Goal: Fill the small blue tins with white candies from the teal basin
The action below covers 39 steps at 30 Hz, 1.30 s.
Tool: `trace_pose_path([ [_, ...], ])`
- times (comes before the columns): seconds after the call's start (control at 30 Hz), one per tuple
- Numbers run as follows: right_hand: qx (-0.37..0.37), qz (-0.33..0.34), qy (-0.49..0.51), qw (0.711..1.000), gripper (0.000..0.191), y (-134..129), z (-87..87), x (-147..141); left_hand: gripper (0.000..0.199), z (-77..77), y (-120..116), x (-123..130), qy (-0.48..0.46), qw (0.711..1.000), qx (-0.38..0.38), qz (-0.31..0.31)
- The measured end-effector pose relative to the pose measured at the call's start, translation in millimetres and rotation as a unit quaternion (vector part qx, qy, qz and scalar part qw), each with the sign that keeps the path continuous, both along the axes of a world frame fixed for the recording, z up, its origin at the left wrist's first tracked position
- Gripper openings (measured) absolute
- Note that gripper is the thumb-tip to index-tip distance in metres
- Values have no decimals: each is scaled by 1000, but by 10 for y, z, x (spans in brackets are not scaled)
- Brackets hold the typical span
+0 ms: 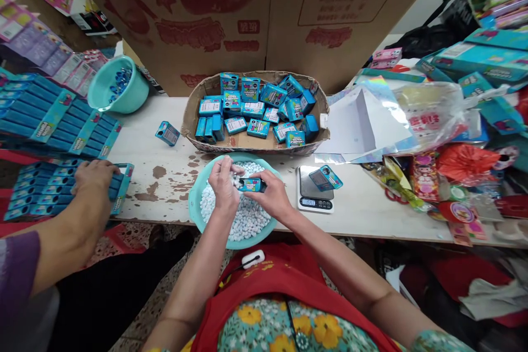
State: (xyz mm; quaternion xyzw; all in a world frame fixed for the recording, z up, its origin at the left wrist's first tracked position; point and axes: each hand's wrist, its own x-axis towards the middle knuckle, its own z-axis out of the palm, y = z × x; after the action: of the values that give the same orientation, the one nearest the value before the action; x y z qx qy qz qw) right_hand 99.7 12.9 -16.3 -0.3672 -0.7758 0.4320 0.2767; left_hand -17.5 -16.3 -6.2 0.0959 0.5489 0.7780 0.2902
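Over a turquoise bowl [195,202] of small white candies, my right hand [273,193] grips a small blue box [252,185], held level. My left hand [225,187] is at the box's left end, its fingers closed around some white candies [236,180]. Just behind the bowl stands a cut-down cardboard tray [256,147] holding several blue boxes. To the right, another blue box [325,177] lies on a small digital scale [315,204]. A single blue box [167,133] sits on the table left of the tray.
A co-worker's hand [94,176] rests on stacked blue boxes at the left. Beyond is a turquoise basin [138,93] with small blue items. A large carton [247,22] stands behind the tray. Sheets [358,121] and plastic packets [429,115] cover the table's right side.
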Motion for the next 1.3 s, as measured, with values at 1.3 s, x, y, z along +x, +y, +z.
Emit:
trace_pose_path([
  [1.3, -216, -75, 134, 964, 44, -303, -226, 1388, 36, -785, -100, -105, 424, 789, -341, -286],
])
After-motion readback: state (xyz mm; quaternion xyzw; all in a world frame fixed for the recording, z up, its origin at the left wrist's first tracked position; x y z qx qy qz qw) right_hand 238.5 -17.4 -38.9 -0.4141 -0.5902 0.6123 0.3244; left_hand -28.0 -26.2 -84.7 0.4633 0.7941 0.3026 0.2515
